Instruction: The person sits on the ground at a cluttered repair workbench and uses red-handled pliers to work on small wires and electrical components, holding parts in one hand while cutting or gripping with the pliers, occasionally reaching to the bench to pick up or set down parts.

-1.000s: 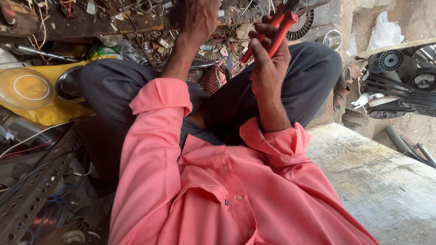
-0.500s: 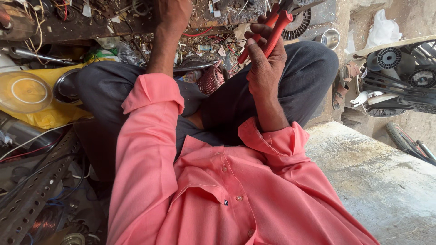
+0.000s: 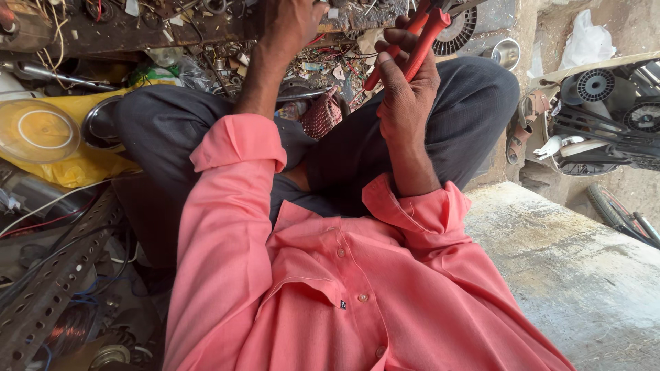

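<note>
Red-handled pliers (image 3: 421, 38) are clenched in the right hand (image 3: 405, 89), raised above the knee, handles squeezed together, rubbery sleeves; the metal head is cut off at the frame edge. Left of the pliers, the left hand (image 3: 289, 24) is pressed into scrap on a cluttered wooden surface (image 3: 137, 34); its grip cannot be told.

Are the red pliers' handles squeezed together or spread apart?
Spread a little: the right hand grips the red-handled pliers, and the two handles diverge toward the palm. The jaws are cut off at the frame's top.
</note>
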`<state>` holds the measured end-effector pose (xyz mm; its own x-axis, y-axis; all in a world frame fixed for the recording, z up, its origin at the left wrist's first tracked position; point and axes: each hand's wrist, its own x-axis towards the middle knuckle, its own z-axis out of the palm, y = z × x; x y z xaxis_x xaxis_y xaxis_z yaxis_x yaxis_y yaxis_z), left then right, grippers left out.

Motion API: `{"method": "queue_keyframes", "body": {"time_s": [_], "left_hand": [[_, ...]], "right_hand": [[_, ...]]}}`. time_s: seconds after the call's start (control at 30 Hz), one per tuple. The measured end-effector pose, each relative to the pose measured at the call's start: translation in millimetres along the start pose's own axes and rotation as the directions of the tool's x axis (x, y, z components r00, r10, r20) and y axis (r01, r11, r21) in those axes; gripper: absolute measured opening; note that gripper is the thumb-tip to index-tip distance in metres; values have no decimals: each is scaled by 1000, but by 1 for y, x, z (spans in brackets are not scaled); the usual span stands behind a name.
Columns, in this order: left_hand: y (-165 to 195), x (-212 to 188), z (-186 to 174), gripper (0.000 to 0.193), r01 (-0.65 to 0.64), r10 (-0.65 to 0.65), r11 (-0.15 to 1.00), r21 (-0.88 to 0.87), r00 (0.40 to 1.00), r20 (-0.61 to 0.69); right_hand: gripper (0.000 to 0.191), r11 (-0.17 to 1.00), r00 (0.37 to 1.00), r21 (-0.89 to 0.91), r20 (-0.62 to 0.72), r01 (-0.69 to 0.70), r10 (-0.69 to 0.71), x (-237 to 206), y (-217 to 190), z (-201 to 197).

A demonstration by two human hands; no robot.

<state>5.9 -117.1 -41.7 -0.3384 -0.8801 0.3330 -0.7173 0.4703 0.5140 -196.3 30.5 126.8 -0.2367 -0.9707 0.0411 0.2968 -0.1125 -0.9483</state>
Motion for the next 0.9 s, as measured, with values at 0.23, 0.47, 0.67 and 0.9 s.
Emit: {"method": "queue_keyframes", "body": {"time_s": [0.23,0.47,0.67,0.9], "left_hand": [[28,8,-28,30,40,-44,999,-28,979,-197],[98,40,-133,9,98,-343,340,-935,939,-27],[168,8,-187,9,-36,-302,272,-962,946,-121],[184,7,-188,11,-148,-330,203,-968,920,-210]], "right_hand": [[34,998,998,-13,5,-57,57,2,4,-1],[42,986,909,-94,381,-140,166,-3,-10,11],[36,953,804,56,553,-299,220,-13,-29,23],[25,980,833,-42,521,-195,188,-14,-29,23]]}}
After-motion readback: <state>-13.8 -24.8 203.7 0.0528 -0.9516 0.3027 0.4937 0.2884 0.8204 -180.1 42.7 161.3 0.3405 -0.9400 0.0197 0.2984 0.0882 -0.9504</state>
